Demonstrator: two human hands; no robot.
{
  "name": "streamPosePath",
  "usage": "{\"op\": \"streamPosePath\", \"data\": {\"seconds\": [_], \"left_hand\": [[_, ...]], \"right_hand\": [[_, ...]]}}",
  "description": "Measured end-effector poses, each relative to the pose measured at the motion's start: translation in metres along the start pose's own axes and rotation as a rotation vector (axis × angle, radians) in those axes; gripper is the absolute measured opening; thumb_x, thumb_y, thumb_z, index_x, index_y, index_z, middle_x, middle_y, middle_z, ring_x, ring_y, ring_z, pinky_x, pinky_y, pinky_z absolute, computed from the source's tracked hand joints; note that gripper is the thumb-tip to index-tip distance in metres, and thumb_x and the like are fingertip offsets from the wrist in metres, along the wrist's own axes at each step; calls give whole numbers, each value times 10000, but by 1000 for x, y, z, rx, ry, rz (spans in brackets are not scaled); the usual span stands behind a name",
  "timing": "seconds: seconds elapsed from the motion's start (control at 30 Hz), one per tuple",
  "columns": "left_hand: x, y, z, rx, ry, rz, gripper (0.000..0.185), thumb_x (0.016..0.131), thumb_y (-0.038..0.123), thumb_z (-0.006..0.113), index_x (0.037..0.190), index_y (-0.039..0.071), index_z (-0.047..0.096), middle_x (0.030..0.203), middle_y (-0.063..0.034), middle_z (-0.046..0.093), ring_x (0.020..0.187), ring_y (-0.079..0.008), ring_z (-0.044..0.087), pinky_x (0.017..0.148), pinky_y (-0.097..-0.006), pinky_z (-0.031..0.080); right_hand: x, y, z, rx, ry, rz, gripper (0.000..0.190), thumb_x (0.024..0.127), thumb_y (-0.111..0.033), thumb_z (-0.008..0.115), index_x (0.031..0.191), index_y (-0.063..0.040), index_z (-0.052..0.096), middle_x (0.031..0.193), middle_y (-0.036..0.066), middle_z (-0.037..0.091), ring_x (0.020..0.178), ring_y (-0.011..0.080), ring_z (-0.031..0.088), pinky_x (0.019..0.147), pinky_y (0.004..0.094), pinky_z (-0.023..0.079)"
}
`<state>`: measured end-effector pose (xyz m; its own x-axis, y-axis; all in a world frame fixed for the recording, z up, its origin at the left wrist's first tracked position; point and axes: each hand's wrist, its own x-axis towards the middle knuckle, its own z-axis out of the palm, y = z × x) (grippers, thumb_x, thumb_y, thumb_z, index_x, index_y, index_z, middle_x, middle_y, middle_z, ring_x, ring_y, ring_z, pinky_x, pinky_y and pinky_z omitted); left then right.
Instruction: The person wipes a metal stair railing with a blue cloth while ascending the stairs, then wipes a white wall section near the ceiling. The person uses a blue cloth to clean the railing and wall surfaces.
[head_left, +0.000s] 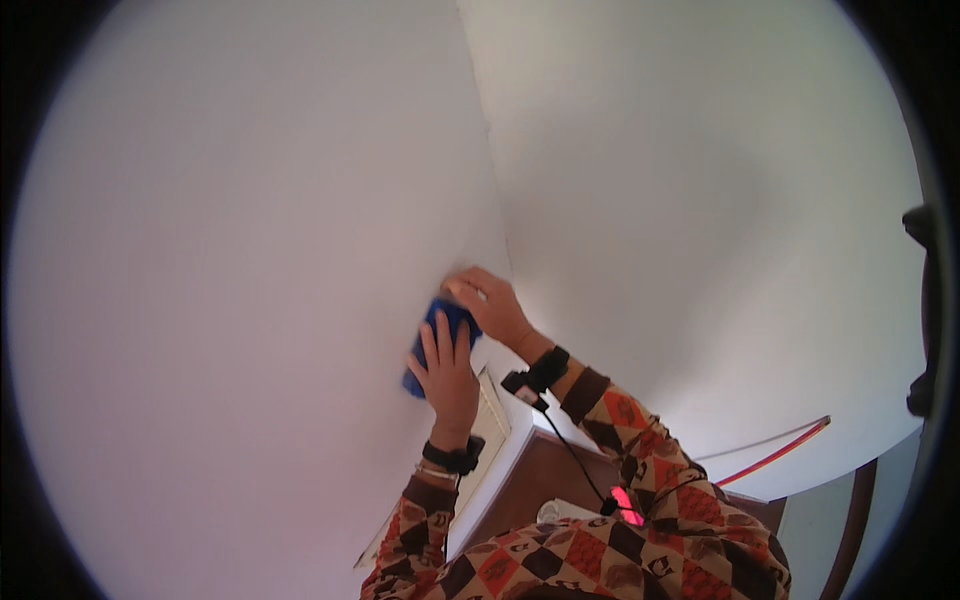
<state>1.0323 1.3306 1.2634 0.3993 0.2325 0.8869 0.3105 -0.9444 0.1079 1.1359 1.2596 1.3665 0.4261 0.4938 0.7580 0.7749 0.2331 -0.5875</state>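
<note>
A blue cloth (418, 361) lies against the white wall (225, 300), a little left of the corner where two walls meet. My left hand (448, 360) presses flat on the cloth with its fingers spread. Just above it, my right hand (491, 300) is bent at the cloth's upper end, its fingertips close to the wall. Whether those fingers grip the cloth or something else is hidden and blurred. Black straps with small devices sit around both wrists, and a black cable hangs from the right one.
A second white wall (637, 187) stands on the right. Low at the right a red rod or strip (780, 454) slants up along it. A pale slatted panel (491, 409) shows behind my left wrist. Brown flooring (544, 472) with a white object (559, 511) on it lies below.
</note>
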Motion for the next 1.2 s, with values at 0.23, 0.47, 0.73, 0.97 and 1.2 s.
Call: {"op": "streamPosePath", "data": {"seconds": [0.23,0.47,0.73,0.97,1.2], "left_hand": [[2,-13,11,-359,57,86,502,898,52,579,1399,91,563,1587,-202,393,1486,-426,316,1152,-654,211],[113,-14,80,-769,457,42,521,946,31,536,1462,35,466,1599,-250,332,1480,-486,270,1181,-649,180],[97,14,166,-926,463,113,486,1009,110,512,1467,-22,416,1603,-317,263,1468,-530,246,1179,-644,192],[116,-36,157,-828,321,-40,502,1008,147,547,1469,-15,429,1613,-300,265,1476,-521,236,1178,-620,213],[97,-48,138,-696,289,36,518,1001,174,554,1476,6,434,1615,-289,273,1483,-522,233,1175,-643,194]], "right_hand": [[11,-8,-1,-244,20,-142,237,964,-221,614,1052,-24,712,1082,145,699,1025,338,637,921,416,502],[13,6,-30,-458,271,-288,319,969,-202,624,1231,-25,667,1325,179,623,1185,376,597,1018,425,476],[4,18,-60,-468,223,-31,357,975,-161,635,1307,-29,629,1442,200,555,1286,355,578,1063,387,456],[-9,27,-62,-399,202,53,309,1005,-128,574,1273,3,656,1413,144,601,1244,237,591,1026,335,468],[-13,31,-53,-213,235,157,309,1034,-167,558,1262,10,667,1340,121,655,1217,215,605,1013,319,477]]}}
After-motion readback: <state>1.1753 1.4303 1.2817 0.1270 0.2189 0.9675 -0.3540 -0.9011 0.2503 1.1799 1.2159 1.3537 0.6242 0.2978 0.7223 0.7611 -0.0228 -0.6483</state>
